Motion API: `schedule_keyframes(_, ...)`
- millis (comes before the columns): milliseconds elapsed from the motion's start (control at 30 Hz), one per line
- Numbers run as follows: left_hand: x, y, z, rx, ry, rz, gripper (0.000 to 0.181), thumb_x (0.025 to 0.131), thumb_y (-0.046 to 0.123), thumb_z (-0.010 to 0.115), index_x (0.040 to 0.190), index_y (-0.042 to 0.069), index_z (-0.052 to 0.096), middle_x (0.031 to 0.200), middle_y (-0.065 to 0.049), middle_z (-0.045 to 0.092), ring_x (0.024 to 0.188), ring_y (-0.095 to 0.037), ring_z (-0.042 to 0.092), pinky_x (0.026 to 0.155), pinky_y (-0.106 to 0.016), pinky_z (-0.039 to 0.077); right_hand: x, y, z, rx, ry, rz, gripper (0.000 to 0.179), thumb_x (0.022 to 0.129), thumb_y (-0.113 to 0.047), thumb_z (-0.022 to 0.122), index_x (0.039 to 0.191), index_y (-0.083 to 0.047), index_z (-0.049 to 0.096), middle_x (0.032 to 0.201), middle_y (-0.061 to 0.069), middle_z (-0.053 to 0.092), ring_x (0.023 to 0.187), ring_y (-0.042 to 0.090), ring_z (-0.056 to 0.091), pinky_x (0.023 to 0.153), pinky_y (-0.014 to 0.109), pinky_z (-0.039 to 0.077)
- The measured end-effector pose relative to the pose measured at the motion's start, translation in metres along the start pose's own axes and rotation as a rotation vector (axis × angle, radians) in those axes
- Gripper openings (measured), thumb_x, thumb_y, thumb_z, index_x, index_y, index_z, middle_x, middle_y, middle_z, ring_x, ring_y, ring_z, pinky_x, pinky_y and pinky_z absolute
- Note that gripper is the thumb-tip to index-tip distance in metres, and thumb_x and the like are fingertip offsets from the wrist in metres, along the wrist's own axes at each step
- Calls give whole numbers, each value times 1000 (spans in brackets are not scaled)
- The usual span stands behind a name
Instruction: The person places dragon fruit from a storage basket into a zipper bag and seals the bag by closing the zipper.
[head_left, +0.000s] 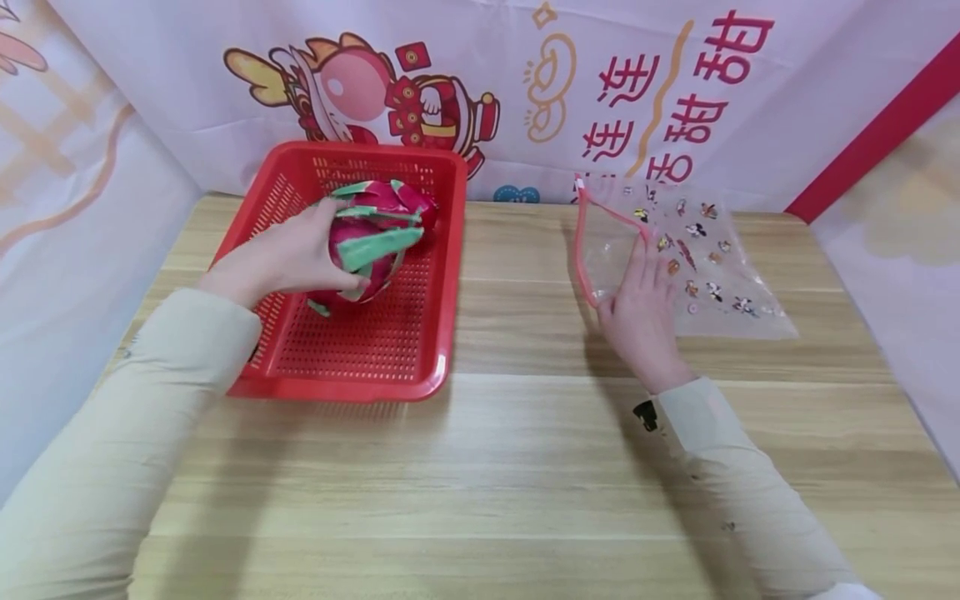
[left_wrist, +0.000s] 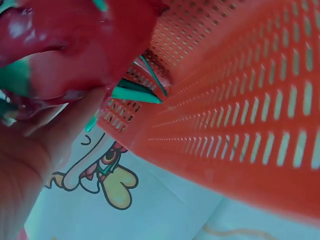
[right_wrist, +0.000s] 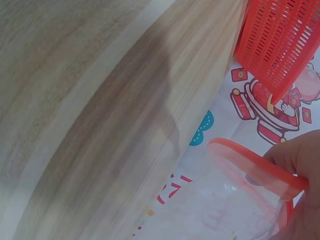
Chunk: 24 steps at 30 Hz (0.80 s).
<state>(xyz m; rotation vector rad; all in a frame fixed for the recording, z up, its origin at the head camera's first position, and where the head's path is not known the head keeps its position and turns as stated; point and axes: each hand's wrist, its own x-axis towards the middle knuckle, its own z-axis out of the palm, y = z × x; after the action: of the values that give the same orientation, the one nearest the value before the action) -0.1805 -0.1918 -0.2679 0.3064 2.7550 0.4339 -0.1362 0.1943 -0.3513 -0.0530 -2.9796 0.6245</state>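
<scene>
My left hand [head_left: 296,250] reaches into the red plastic basket [head_left: 444,333] and grips a pink dragon fruit [head_left: 378,265] with green scales, fingers over its top and thumb on the near side. Behind it lies more dragon fruit [head_left: 426,218], partly covered. In the left wrist view the held dragon fruit [left_wrist: 80,50] fills the upper left. To the right, my right hand [head_left: 643,321] pinches the red-edged mouth of a clear zip bag [head_left: 716,271] printed with small cartoon figures. The bag's mouth gapes towards the basket, its red edge [right_wrist: 255,165] bowed apart in the right wrist view.
Basket and bag are at the back of a wooden table [head_left: 510,483]. A printed cloth [head_left: 540,42] with a cartoon dragon and red characters hangs behind, and cloth walls flank both sides. Bare wood lies between basket and bag.
</scene>
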Motion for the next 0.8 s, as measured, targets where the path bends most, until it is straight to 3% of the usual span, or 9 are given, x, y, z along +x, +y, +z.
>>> schedule_keyframes(167,-2,8,-6,-141,118,-78,110,74,62,70,150,12,8,136,-19,41,118,-36,46,91,-59,50,1,2,0,-1,9,-7,91,87,-7,52,152,-5,-12,160,17,-15,145,50,2,108,73,13)
schedule_keyframes(333,-1,16,-10,-379,199,-135,104,78,65,63,150,18,5,146,-17,35,131,-34,40,101,-60,43,1,3,0,7,8,-11,90,87,-7,51,152,-5,-12,160,17,-16,144,50,2,109,73,13)
schedule_keyframes(433,0,21,-11,-514,209,-153,99,80,65,61,149,19,7,153,-13,29,139,-32,32,107,-60,38,1,4,0,10,12,-13,91,86,-7,52,152,-4,-12,159,15,-18,144,50,2,109,73,13)
schedule_keyframes(567,-1,33,-10,-646,210,-174,95,80,66,59,148,19,12,153,-10,29,137,-29,33,108,-55,39,1,5,0,12,19,-12,91,86,-7,52,152,-4,-11,159,14,-19,144,51,3,109,72,13)
schedule_keyframes(800,-1,58,-5,-763,229,-164,88,82,64,58,143,22,10,152,-8,28,138,-25,31,113,-51,35,1,6,1,20,33,-19,91,86,-7,52,152,-4,-11,160,14,-18,144,51,4,109,73,13)
